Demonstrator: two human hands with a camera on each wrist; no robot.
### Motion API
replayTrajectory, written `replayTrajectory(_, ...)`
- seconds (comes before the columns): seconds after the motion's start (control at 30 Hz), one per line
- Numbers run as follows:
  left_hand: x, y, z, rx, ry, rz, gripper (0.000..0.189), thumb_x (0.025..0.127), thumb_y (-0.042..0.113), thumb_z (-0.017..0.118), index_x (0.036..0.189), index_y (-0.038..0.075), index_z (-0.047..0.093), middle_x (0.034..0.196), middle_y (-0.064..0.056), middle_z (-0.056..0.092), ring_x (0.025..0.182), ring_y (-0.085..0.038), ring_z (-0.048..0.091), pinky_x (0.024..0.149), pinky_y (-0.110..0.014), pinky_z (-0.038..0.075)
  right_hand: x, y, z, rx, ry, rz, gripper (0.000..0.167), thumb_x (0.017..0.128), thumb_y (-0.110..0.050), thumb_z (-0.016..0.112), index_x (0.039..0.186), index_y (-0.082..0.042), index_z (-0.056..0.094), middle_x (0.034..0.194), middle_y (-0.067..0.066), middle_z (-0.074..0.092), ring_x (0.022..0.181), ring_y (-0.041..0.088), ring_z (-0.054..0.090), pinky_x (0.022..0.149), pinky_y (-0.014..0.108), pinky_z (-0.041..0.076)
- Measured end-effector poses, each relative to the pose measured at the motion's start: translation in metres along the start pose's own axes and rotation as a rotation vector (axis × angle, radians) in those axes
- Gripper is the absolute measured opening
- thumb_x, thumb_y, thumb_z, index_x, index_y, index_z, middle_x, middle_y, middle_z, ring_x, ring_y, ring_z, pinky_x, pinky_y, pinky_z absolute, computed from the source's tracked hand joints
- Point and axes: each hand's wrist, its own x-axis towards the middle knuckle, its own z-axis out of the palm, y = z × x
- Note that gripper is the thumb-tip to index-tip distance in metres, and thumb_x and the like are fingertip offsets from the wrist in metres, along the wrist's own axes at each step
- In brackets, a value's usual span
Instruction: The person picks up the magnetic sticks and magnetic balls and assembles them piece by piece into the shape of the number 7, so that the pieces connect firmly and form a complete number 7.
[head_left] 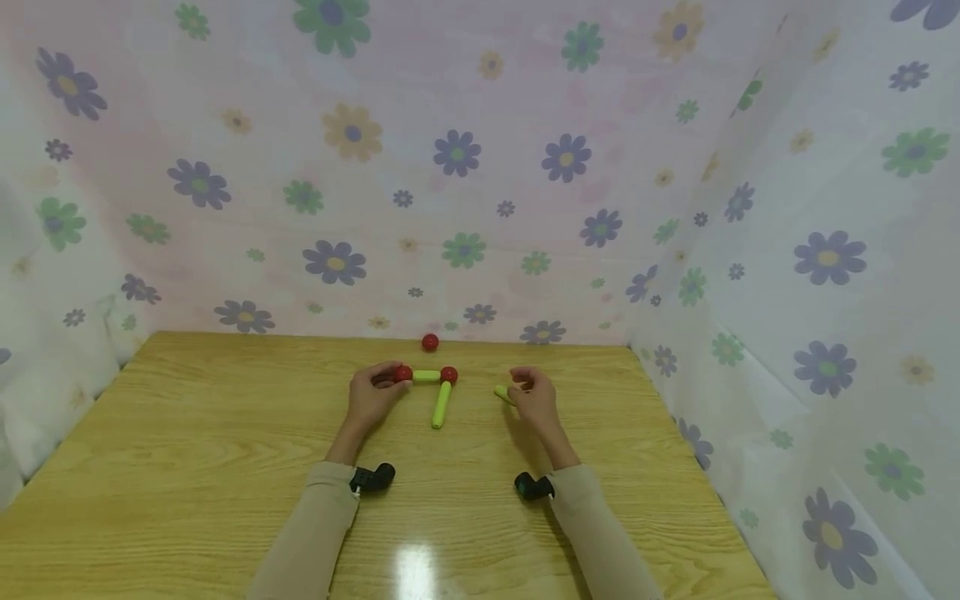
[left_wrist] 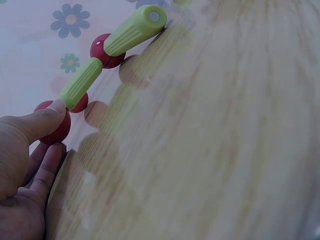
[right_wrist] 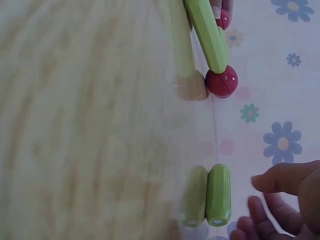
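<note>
My left hand [head_left: 370, 398] pinches a red ball [left_wrist: 59, 129] between thumb and fingers at the end of a joined chain. From that ball a short light-green rod [head_left: 427, 377] runs right to a second red ball [head_left: 448, 375]. A longer green rod [head_left: 441, 406] slants from the second ball toward the front, its free end showing a round silvery disc in the left wrist view. My right hand [head_left: 537, 398] holds nothing; its thumb and fingers are apart, beside a loose green rod [right_wrist: 218, 195] lying on the table.
A third red ball [head_left: 430, 342] sits alone at the back edge of the wooden table [head_left: 225, 450]. Flower-printed cloth [head_left: 405, 167] hangs behind the table and along its sides. A black camera [head_left: 375, 477] is strapped to the left wrist, another black camera [head_left: 532, 487] to the right.
</note>
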Motion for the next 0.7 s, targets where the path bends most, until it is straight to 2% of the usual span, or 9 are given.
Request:
replayTrajectory(0.1, -0.004, 0.012, -0.001, -0.007, -0.013, 0.002, 0.044, 0.089, -0.003, 0.075, 0.129, -0.014, 0.062, 0.125, -0.035, 0.062, 0.114, -0.047, 0.062, 0.097, -0.048, 0.054, 0.002, 0.002, -0.001, -0.039, -0.036, 0.05, 0.034, 0.088, 0.005, 0.064, 0.122, 0.011, 0.063, 0.113, 0.026, 0.065, 0.098, 0.036, 0.062, 0.085, 0.045, 0.055)
replayTrajectory(0.17, -0.007, 0.02, -0.001, -0.011, -0.017, -0.006, 0.043, 0.089, -0.005, 0.074, 0.129, -0.015, 0.061, 0.125, -0.035, 0.062, 0.114, -0.048, 0.061, 0.098, -0.05, 0.053, 0.004, 0.003, -0.002, -0.068, -0.061, 0.086, 0.035, 0.089, 0.002, 0.066, 0.123, 0.01, 0.063, 0.11, 0.024, 0.065, 0.098, 0.035, 0.063, 0.083, 0.045, 0.056)
replayTrajectory(0.23, -0.006, 0.018, -0.002, -0.006, -0.017, 0.006, 0.042, 0.089, -0.003, 0.075, 0.128, -0.015, 0.062, 0.124, -0.035, 0.063, 0.112, -0.047, 0.062, 0.095, -0.043, 0.056, 0.005, 0.003, -0.003, -0.085, -0.081, 0.116, 0.036, 0.09, -0.001, 0.067, 0.124, 0.01, 0.063, 0.111, 0.024, 0.065, 0.101, 0.037, 0.064, 0.085, 0.047, 0.057)
replayTrajectory(0.37, -0.001, 0.004, 0.0, 0.008, -0.008, 0.009, 0.042, 0.089, -0.001, 0.076, 0.127, -0.013, 0.064, 0.123, -0.033, 0.064, 0.11, -0.043, 0.063, 0.088, -0.026, 0.057, 0.005, 0.002, -0.005, -0.128, -0.115, 0.145, 0.037, 0.09, -0.004, 0.069, 0.124, 0.009, 0.063, 0.113, 0.025, 0.066, 0.106, 0.039, 0.064, 0.09, 0.05, 0.056)
replayTrajectory(0.5, 0.002, 0.0, 0.002, 0.01, -0.003, -0.004, 0.042, 0.089, -0.003, 0.075, 0.128, -0.014, 0.063, 0.124, -0.034, 0.063, 0.112, -0.046, 0.062, 0.09, -0.028, 0.057, 0.007, 0.005, -0.005, -0.146, -0.127, 0.167, 0.034, 0.087, -0.003, 0.071, 0.119, 0.009, 0.066, 0.11, 0.025, 0.069, 0.104, 0.037, 0.066, 0.087, 0.047, 0.057)
replayTrajectory(0.7, 0.005, -0.007, 0.002, 0.018, 0.016, -0.003, 0.043, 0.088, 0.001, 0.078, 0.128, -0.01, 0.065, 0.124, -0.03, 0.065, 0.111, -0.042, 0.064, 0.085, -0.018, 0.055, 0.007, 0.006, -0.006, -0.165, -0.13, 0.186, 0.028, 0.084, -0.007, 0.076, 0.107, 0.009, 0.071, 0.099, 0.022, 0.072, 0.088, 0.031, 0.069, 0.075, 0.039, 0.059)
